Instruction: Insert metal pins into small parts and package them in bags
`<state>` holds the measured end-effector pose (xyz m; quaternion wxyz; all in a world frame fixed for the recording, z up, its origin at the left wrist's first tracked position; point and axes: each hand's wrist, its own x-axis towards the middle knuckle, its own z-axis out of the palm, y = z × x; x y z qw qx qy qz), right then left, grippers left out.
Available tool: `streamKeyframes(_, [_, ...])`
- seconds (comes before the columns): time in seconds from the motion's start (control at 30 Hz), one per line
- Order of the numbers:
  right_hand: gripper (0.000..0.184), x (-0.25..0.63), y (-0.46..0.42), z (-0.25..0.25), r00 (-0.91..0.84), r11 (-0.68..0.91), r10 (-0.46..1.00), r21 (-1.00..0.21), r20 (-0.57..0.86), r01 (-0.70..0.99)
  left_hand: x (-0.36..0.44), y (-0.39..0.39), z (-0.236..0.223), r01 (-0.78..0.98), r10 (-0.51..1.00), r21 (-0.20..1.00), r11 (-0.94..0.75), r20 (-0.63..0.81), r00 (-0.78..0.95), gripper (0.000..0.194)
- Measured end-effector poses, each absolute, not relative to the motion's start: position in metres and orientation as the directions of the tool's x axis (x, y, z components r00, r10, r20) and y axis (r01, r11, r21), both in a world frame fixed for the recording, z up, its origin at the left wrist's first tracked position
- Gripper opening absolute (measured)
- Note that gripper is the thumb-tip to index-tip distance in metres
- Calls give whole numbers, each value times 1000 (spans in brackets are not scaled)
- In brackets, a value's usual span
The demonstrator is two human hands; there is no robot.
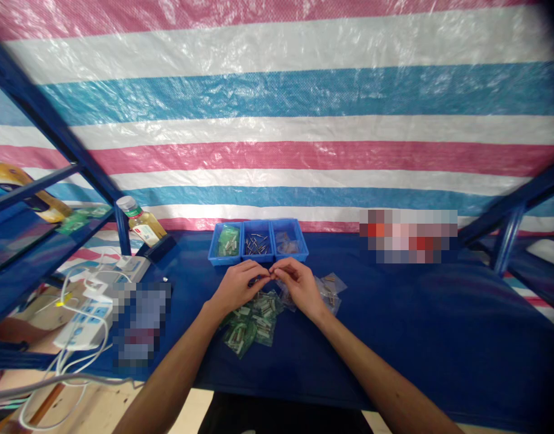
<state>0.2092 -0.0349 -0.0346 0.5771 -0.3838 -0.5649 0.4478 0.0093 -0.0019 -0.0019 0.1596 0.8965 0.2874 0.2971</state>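
Note:
My left hand (240,286) and my right hand (299,286) meet at the fingertips, just in front of three joined blue bins (304,246). Both hands are closed in a pinch; whatever lies between the fingertips is too small to make out. Green-tinted small bags (241,333) with parts inside lie in a pile below my left hand. Beside and partly under my right hand are clear small bags (333,284) holding slim metal pieces. The left bin contains green bags (228,242), the middle one loose metal pins or screws (257,244), the right one clear bags (286,243).
A blue table (421,337) spans the view. At left are white power strips (84,325) with tangled cables, a pixelated object (143,325) and a bottle of yellowish liquid (145,224). Another pixelated object (407,236) sits at back right. Blue frame posts (507,241) flank a striped sheet (277,90).

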Motion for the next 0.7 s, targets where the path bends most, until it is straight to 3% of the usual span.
streamKeyframes(0.37, [11, 207, -33, -41, 9, 298, 953, -936, 301, -187, 8, -1, -1, 409, 604, 454, -792, 484, 633, 15])
streamKeyframes(0.5, [12, 210, -34, -40, 30, 360, 932, -932, 361, 26, 6, -1, -3, 432, 622, 457, -777, 452, 640, 15])
streamKeyframes(0.6, [12, 215, -37, -37, 39, 412, 900, -876, 434, 248, 6, -1, -4, 456, 649, 475, -753, 417, 636, 16])
streamKeyframes(0.7, [15, 217, -39, -34, -2, 434, 885, -823, 466, 367, 6, -2, -4, 460, 660, 489, -741, 405, 633, 16])
